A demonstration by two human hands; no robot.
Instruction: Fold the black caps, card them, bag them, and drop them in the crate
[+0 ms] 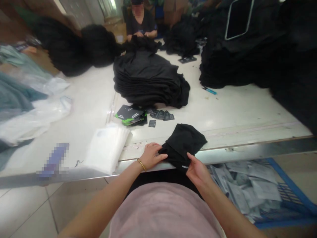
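Note:
A small folded black garment [186, 140] lies at the table's front edge, its lower part hanging slightly over the rim, with white lettering near the bottom corner. My left hand [151, 157], with a gold bracelet at the wrist, holds the garment's left edge between thumb and fingers. On the lower right corner, beside the lettering, my right hand [198, 170] pinches the fabric with the thumb on top. Just beyond are black cards with green edges [131, 115] and several small black tags [162, 115]. A stack of clear plastic bags [106, 148] lies left of my left hand.
A tall pile of folded black garments [148, 77] stands mid-table. Blue thread snips [210, 90] lie to its right. More black cloth [235, 62] is heaped at right. Below the edge, a blue crate [289, 185] holds bagged items. Across the table sits another person [142, 23].

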